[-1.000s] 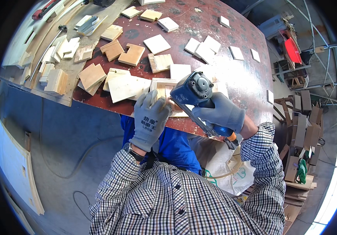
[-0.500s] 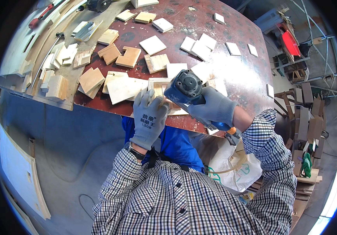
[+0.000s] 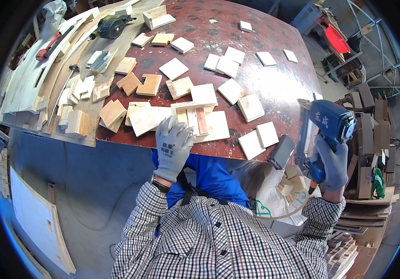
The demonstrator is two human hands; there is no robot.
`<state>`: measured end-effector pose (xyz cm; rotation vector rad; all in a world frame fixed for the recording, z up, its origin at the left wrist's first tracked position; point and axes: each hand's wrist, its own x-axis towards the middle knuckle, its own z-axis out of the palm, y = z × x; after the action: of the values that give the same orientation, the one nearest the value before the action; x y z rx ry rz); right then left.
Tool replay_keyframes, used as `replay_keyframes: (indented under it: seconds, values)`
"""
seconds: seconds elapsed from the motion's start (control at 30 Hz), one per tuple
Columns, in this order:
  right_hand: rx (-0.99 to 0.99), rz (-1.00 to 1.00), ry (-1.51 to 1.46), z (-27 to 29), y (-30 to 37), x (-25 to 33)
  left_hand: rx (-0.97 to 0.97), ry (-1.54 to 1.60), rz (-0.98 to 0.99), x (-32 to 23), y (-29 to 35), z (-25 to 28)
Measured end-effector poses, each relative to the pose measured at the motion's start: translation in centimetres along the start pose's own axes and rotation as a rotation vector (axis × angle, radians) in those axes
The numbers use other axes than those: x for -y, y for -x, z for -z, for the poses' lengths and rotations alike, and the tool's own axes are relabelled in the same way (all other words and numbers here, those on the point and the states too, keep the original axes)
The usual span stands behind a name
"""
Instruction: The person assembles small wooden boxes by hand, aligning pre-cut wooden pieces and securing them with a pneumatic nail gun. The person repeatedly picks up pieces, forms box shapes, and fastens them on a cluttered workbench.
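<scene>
My left hand (image 3: pixel 174 142), in a grey work glove, is at the table's front edge with its fingers curled on a small wooden assembly (image 3: pixel 193 119). The assembly is made of pale strips, with a reddish strip near its right side. It lies over a square pale board (image 3: pixel 217 127). Off the table's right corner, my gloved right hand (image 3: pixel 333 162) is wrapped round the handle of a blue nail gun (image 3: pixel 331 120). An orange fitting joins the gun to an air hose (image 3: pixel 281 215). The nose of the gun is apart from the wood.
Many small wood blocks lie over the dark red tabletop (image 3: pixel 274 79). A dark grey block (image 3: pixel 282 152) sits at its front right corner. A circular saw (image 3: pixel 111 27) and a hammer (image 3: pixel 72 69) are to the left. Below the corner is a white sack (image 3: pixel 267 197) of offcuts.
My right hand has swung the nail gun right, from above the assembly to beyond the table's corner. My left hand stays on the wood. The view has shifted slightly.
</scene>
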<state>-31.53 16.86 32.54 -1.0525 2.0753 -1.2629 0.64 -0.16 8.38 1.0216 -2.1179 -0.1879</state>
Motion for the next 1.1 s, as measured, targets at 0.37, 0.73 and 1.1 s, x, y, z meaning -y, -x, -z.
replay_keyframes:
  seconds: [0.37, 0.73, 1.1]
  values:
    - [-0.316, -0.101, 0.391, 14.2, -2.5, -20.5, -0.064, -0.061, 0.077, 3.9, 1.2, 6.9]
    - [-0.277, -0.286, 0.265, 11.0, -0.9, -23.8, 0.151, -0.248, -0.132, 0.7, -1.6, 7.5]
    - [-0.190, -0.175, 0.056, 5.5, 0.7, -10.3, 0.305, -0.240, -0.206, -0.7, -0.6, 2.9]
